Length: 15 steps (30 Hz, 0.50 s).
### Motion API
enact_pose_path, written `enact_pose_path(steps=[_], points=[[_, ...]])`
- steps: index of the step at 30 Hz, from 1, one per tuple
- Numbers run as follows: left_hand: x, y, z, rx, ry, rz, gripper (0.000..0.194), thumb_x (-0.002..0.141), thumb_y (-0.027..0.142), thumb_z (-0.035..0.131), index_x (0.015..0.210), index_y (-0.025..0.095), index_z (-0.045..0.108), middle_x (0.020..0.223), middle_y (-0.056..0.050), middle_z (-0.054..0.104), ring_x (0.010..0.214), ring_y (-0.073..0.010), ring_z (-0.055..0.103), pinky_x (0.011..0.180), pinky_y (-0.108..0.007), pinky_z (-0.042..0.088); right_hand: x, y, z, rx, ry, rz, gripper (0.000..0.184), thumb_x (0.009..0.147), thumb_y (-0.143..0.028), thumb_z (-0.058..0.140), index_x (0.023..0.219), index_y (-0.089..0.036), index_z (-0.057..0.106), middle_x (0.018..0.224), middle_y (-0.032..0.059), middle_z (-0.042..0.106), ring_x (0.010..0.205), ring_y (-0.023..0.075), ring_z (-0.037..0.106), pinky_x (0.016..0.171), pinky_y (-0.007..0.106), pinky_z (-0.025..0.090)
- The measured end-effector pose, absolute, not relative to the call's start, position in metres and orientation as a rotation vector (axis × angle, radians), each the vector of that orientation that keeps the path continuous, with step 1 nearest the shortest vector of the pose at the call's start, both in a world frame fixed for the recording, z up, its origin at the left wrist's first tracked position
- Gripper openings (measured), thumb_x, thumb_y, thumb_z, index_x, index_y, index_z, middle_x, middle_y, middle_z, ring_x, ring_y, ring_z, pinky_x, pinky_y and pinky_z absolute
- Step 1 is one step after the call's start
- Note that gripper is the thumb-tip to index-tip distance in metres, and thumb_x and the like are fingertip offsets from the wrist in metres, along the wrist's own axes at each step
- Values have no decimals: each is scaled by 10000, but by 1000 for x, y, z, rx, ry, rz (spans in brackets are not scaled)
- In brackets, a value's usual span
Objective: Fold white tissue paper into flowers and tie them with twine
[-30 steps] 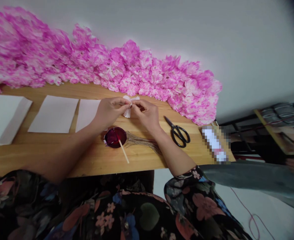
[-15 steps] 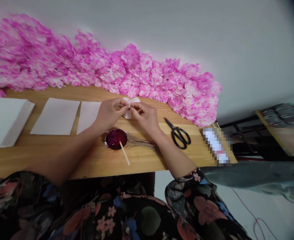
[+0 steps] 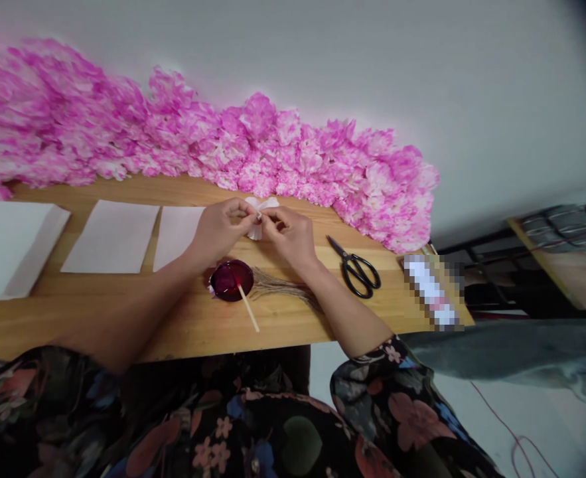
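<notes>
Between my two hands, over the far middle of the wooden table, is a small white paper flower (image 3: 255, 233), gathered at its middle and fanned out above and below. The fingertips of my left hand (image 3: 219, 230) pinch its gathered centre from the left. From the other side, my right hand (image 3: 293, 238) pinches the same spot with thumb and forefinger. My fingers hide part of the centre. Below my hands sits a bowl of dark red liquid (image 3: 227, 284), with a pale stick (image 3: 249, 309) leaning out of it. A bundle of brown strings (image 3: 280, 287) lies by my right forearm.
Black-handled scissors (image 3: 356, 268) lie right of my right hand. To the left are two white paper sheets (image 3: 111, 236) and a thick white paper stack (image 3: 8, 249). Pink-and-white flowers (image 3: 265, 149) line the table's back edge. A blurred-out object (image 3: 431, 292) lies at the right end.
My fingers have shifted slightly at the flower's centre, and both hands still pinch it. The view has tilted a little; the other things stay in place.
</notes>
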<state>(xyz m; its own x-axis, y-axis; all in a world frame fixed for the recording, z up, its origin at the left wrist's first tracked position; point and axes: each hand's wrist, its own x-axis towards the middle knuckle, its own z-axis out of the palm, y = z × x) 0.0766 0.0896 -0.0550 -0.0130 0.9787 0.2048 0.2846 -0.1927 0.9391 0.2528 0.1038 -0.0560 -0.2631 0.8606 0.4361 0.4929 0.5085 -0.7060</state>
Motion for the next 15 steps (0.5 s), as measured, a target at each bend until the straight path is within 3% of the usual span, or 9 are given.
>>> enact_pose_path(steps=[15], points=[[79, 84, -45, 1657, 1459, 1162, 90, 847, 272, 668, 820, 208, 725, 871, -2, 809, 844, -183, 735, 813, -287, 529, 255, 103, -56, -1087, -2018, 420, 191, 977, -229, 612, 993, -215, 802, 982, 49, 818, 823, 164, 713, 778, 296, 538]])
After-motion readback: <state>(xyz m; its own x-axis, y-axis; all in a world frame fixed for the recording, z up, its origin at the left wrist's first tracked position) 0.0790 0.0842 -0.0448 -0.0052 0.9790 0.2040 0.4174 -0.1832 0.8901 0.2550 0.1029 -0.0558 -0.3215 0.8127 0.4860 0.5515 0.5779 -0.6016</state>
